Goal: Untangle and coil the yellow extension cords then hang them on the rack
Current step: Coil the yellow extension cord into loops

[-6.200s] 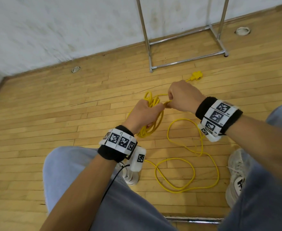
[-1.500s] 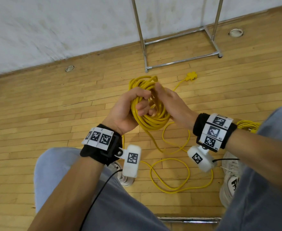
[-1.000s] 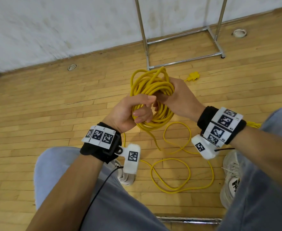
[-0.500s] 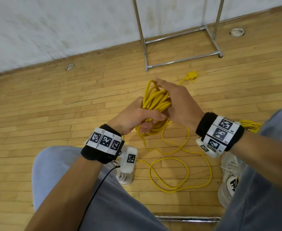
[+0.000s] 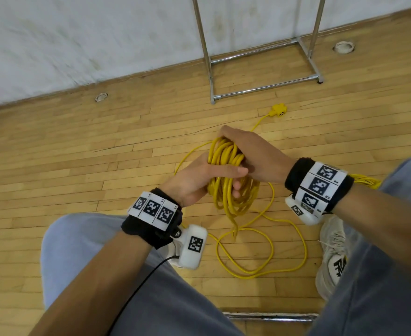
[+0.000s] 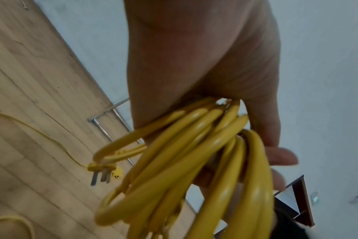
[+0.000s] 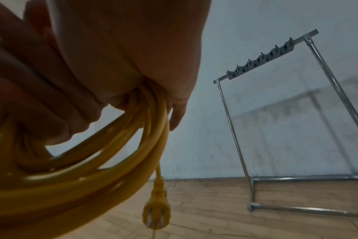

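A coil of yellow extension cord hangs between my hands above the wooden floor. My left hand grips the coil's middle, its fingers wrapped round several loops. My right hand is curled over the top of the same coil. A yellow plug dangles from the coil. Loose cord trails from the coil in loops on the floor and runs to a yellow socket end lying near the rack. The metal rack stands by the wall with a row of hooks along its top bar.
A second bunch of yellow cord shows behind my right wrist. My knees and a white shoe frame the floor loops. A metal bar lies on the floor near my feet. Round floor fittings sit by the white wall.
Over the last second the coil has come down and turned more upright. My right hand has shifted to cover its top while my left hand keeps its grip on the middle.
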Action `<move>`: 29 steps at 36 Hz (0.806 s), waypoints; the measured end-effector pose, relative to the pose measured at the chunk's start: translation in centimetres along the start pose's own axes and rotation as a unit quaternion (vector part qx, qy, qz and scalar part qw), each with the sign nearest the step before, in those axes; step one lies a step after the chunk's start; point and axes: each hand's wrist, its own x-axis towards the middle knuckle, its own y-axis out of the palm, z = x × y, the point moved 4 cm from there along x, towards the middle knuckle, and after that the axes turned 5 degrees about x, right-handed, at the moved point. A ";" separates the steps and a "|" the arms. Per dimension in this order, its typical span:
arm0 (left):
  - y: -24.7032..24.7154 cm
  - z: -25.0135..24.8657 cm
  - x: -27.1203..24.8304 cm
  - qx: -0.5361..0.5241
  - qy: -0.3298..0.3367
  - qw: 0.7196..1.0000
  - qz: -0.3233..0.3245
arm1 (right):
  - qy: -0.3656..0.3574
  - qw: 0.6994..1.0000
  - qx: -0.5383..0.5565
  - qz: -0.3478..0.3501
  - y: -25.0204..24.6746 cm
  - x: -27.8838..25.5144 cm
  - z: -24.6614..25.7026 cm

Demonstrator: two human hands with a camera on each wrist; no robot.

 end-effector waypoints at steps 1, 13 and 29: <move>0.0 0.1 0.1 0.001 -0.009 1.000 0.003 | 0.003 1.000 0.003 0.005 0.1 -0.1 0.0; -0.2 0.4 0.1 0.012 -0.052 0.998 0.030 | -0.023 0.998 -0.045 0.047 -0.6 -0.8 0.9; -3.8 -2.8 1.1 -0.246 0.101 0.960 -0.088 | 0.264 0.850 0.449 -0.072 -0.2 -0.7 -2.2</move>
